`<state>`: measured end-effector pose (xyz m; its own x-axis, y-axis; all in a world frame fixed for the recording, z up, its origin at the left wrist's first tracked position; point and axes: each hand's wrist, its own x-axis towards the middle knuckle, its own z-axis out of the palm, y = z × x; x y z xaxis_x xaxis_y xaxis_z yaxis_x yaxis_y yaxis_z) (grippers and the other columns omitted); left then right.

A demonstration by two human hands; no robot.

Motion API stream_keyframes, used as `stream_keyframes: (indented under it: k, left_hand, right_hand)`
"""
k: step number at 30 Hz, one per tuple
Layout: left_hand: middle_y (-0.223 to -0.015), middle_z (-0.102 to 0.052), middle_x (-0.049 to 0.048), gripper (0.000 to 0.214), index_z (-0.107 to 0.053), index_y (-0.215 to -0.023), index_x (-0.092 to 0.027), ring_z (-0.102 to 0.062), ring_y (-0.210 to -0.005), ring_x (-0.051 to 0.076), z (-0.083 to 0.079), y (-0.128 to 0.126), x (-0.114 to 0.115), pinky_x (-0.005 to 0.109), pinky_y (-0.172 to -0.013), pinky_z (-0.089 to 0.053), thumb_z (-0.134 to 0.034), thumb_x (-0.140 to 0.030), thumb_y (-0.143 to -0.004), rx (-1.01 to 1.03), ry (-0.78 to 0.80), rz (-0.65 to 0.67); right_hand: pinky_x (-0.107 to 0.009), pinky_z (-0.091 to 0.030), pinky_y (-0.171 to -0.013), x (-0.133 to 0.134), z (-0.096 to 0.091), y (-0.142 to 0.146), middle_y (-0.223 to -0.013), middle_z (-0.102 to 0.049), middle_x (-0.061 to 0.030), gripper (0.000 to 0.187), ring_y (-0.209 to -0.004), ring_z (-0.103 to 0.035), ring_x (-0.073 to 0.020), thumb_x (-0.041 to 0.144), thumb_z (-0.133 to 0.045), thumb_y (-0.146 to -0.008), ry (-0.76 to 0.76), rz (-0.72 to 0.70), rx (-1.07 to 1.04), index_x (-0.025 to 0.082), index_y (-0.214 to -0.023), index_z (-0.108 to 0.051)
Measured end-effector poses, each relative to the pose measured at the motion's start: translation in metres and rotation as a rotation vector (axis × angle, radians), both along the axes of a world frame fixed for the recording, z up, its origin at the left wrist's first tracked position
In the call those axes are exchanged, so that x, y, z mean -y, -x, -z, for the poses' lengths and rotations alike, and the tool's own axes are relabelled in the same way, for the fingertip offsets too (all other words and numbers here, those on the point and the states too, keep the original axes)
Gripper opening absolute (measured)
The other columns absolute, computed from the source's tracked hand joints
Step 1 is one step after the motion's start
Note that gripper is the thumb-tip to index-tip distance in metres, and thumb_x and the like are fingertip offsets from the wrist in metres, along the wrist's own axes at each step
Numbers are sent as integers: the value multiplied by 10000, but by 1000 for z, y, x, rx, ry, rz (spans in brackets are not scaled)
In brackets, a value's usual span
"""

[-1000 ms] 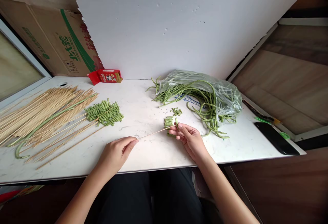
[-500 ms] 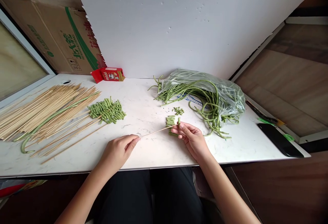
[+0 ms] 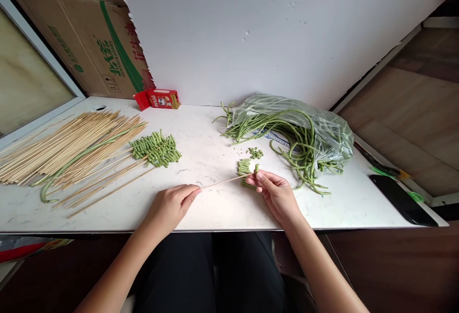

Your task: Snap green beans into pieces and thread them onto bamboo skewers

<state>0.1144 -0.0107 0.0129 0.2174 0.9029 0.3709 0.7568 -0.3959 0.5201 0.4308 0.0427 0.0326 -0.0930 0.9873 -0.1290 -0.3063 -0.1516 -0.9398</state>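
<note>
White panel [image 3: 229,40] along the back edge of the counter [image 3: 211,212], covering part of a cardboard box [image 3: 89,50] at the back left corner. A clear plastic bag [image 3: 283,105] lies toward the back right, long beans [image 3: 304,141] spilling from it. Loose sticks [image 3: 60,145] spread across the left end, beside a cluster of skewered beans [image 3: 158,148]. A black phone [image 3: 401,200] rests near the front right corner. The left hand [image 3: 175,205] and right hand [image 3: 279,196] are apart near the front edge. A red box [image 3: 165,99] stands at the back edge. The right hand partly hides a stack of cut beans [image 3: 244,166]. The left grips one end of a thin skewer [image 3: 225,180]; at its other end, the right pinches a short bean piece [image 3: 256,167], though whether it is pierced is hard to see. Small trimmings [image 3: 255,153] lie behind the stack.
</note>
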Motion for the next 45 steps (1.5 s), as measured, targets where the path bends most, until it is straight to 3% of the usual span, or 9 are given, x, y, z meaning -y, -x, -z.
stream_keyframes:
  k: [10,24,33,45]
  left_hand:
    - [-960,-823,62,317,-803,-1068,-232,-776,-850,183,0,0,-1,247,-786,-596,-518,-368,-1088,18,-29,22]
    - [-1029,-832,22,237,-781,-1030,-233,-786,-843,164,5,5,0,232,-764,-572,-551,-275,-1073,4,-4,56]
    - [-999,-834,20,222,-782,-1031,-230,-789,-837,167,5,7,-1,231,-749,-571,-567,-273,-1063,7,-25,59]
    - [-964,-835,16,225,-789,-1022,-228,-791,-811,165,2,7,0,230,-725,-579,-569,-265,-1052,25,-39,62]
  right_hand:
    - [-323,-556,-654,2,-5,6,-975,-835,-104,271,-945,-787,-283,431,-943,-766,8,18,25,208,-894,-856]
    - [-280,-581,-688,5,-3,6,-944,-840,-109,280,-909,-796,-238,422,-906,-824,-32,-41,39,192,-974,-850]
    - [-306,-605,-718,7,-2,9,-963,-842,-119,298,-938,-805,-262,424,-913,-812,-45,-15,50,185,-976,-842]
    - [-290,-613,-752,10,-6,12,-943,-845,-112,294,-839,-790,-204,424,-912,-813,-29,-25,59,182,-962,-837]
